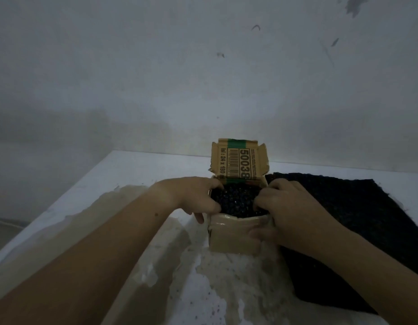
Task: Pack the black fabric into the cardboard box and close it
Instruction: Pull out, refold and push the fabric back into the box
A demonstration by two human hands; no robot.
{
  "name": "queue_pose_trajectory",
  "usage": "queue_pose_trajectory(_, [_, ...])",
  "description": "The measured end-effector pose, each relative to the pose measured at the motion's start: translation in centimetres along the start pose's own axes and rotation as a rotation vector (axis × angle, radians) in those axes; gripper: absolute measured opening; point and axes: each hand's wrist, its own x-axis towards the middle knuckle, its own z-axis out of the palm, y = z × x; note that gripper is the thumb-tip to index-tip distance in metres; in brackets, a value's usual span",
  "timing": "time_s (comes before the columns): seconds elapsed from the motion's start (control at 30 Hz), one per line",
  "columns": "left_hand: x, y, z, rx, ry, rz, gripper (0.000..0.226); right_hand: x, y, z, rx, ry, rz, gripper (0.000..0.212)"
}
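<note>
Currently in hand: tucking the black fabric (238,200) down into the cardboard box (233,233); closing has not begun.
Fabric position: bunched inside the box, filling the opening and standing about level with the rim.
Box: upright on the white table (133,170), its lid flap (236,160) standing up at the far side, printed face toward the camera.
Left hand (191,195): at the box's left rim, fingers curled down into the fabric and gripping it.
Right hand (287,205): at the right rim, fingers bunched and curled into the fabric; the thumb seems to lie on the front wall, though blur makes this uncertain.
Dark sheet (344,231): lies flat on the table just right of the box; whether it joins the packed fabric cannot be told.
Risk, springback: loosely crammed fabric may rise once released and hold the lid open.
Risk, snagging: a fold left over the rim would jam under the flap.
Risk, deformation: the front wall already looks bowed; harder pressing could buckle it or slide the box.
</note>
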Motion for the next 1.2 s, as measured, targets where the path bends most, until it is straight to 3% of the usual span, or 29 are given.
queue_pose_trajectory(0.27, [0.1, 0.5, -0.3, 0.044, -0.029, -0.071, 0.055, 1.4, -0.6, 0.7, -0.119, -0.162, -0.028, 0.044])
queue_pose_trajectory(0.37, [0.8, 1.4, -0.6, 0.112, -0.065, -0.142, 0.054, 1.3, -0.4, 0.8, -0.005, -0.079, -0.063, 0.033])
queue_pose_trajectory(0.43, [1.6, 2.2, -0.5, 0.185, -0.059, -0.208, 0.047, 1.0, 0.1, 1.2, 0.091, 0.017, -0.077, 0.038])
queue_pose_trajectory(0.57, [3.1, 3.5, 1.8, 0.352, 0.289, -0.233, 0.028, 0.3, 0.4, 1.8, 0.044, 0.037, -0.078, 0.036])
queue_pose_trajectory(0.67, [3.2, 3.6, 2.6, 0.447, 0.258, -0.205, 0.029, 0.5, 0.1, 1.7, -0.058, -0.025, -0.032, 0.04])
queue_pose_trajectory(0.73, [2.5, 2.9, 1.8, 0.455, 0.125, -0.162, 0.036, 0.7, -0.1, 1.0, -0.075, -0.043, -0.032, 0.04])
queue_pose_trajectory(0.8, [1.5, 1.7, 0.6, 0.281, 0.06, -0.077, 0.053, 0.5, -0.1, 0.0, -0.034, -0.003, -0.003, 0.046])
queue_pose_trajectory(0.9, [0.2, 0.1, 0.1, 0.091, 0.075, 0.033, 0.058, 0.4, 0.0, -0.8, -0.022, 0.02, 0.055, 0.058])
queue_pose_trajectory(0.97, [0.2, -0.2, 0.3, 0.154, 0.128, 0.06, 0.062, 0.6, -0.2, -0.1, -0.127, -0.012, 0.048, 0.058])
queue_pose_trajectory(1.07, [1.1, 0.7, 0.5, 0.356, 0.126, 0.034, 0.075, 1.0, -0.5, 1.6, -0.232, -0.036, 0.04, 0.042])
queue_pose_trajectory(1.2, [1.8, 2.4, 0.1, 0.409, 0.022, -0.057, 0.079, 2.2, 0.0, 1.0, -0.168, -0.161, 0.073, 0.018])
